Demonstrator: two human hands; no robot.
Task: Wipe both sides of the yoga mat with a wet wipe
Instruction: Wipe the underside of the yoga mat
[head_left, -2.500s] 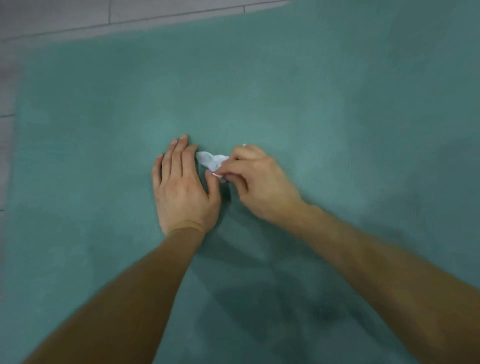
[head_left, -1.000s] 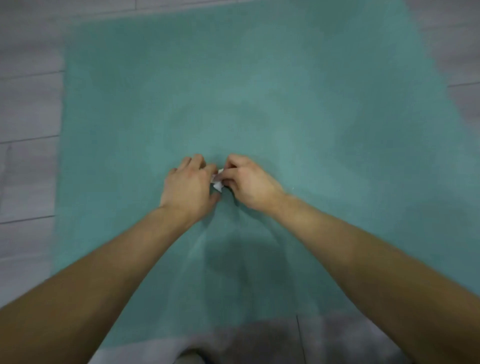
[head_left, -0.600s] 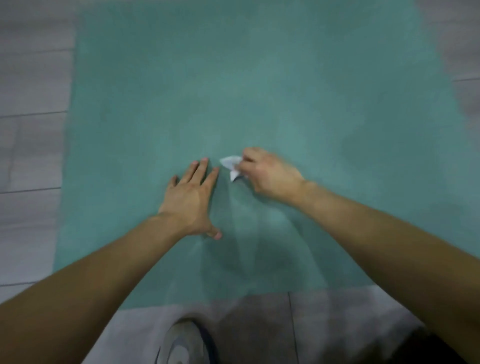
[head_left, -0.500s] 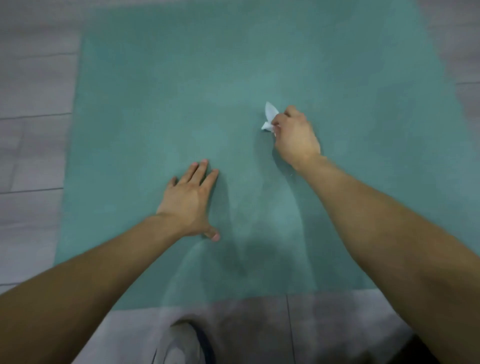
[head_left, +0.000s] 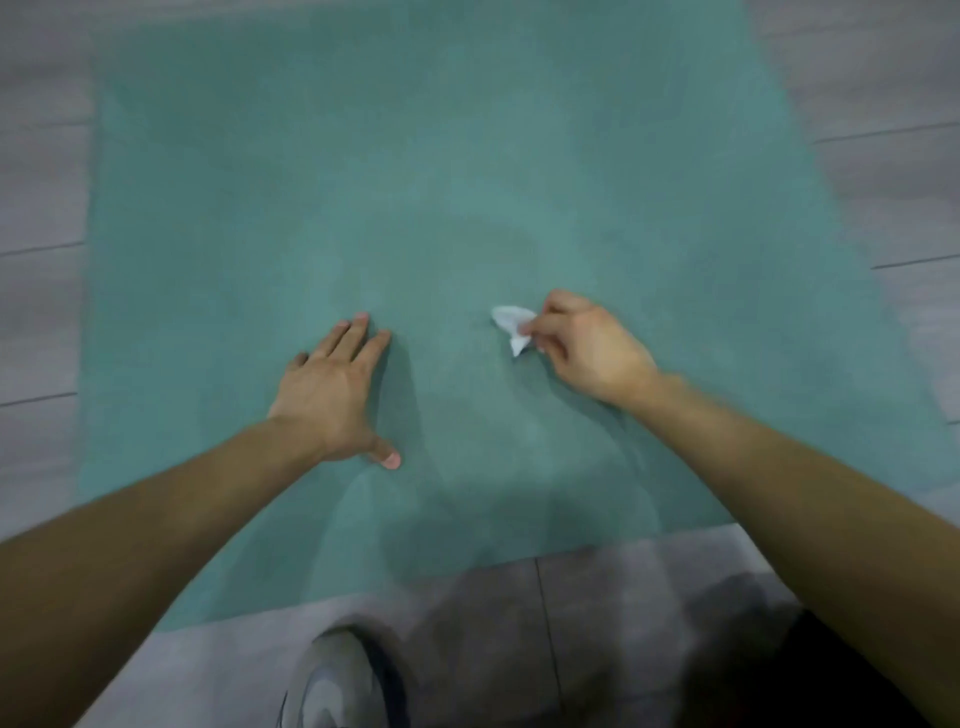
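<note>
left hand (head_left: 332, 395) flat on mat (head_left: 467, 156), shoe (head_left: 337, 680) below

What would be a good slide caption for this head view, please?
Left hand flat on teal yoga mat, right hand pinching crumpled wet wipe.

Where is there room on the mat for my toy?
The far half of the mat, beyond both hands, is bare. So is the gap between the left hand and the wipe pinched by the right hand.
</note>
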